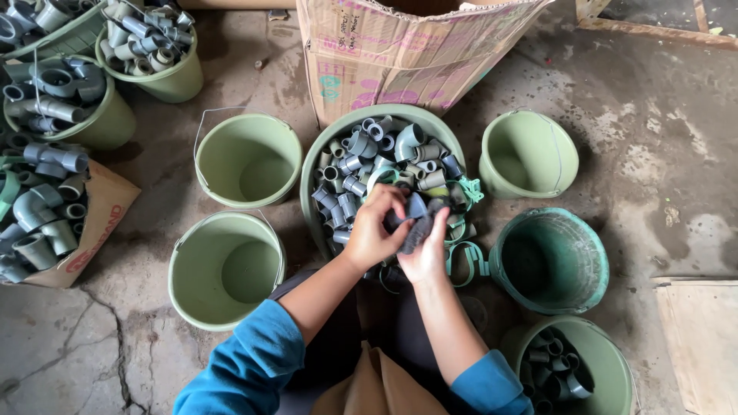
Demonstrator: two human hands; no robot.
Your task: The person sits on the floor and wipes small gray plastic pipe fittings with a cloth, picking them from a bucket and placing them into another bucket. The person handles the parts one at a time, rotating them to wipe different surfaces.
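A wide green basin (317,157) in front of me is heaped with grey plastic pipe fittings (350,165) and some green straps. Both of my hands meet over its near edge. My left hand (371,230) curls around a dark grey fitting (416,206), and my right hand (427,250) grips a dark rough piece (417,233) pressed against that fitting. Both sleeves are blue.
Green buckets ring the basin: two with nothing inside at the left (247,159) (224,269), one at the right (529,152), a darker teal one (549,260), and one holding fittings (565,365). More filled buckets (154,46) stand far left. A cardboard box (400,54) is behind.
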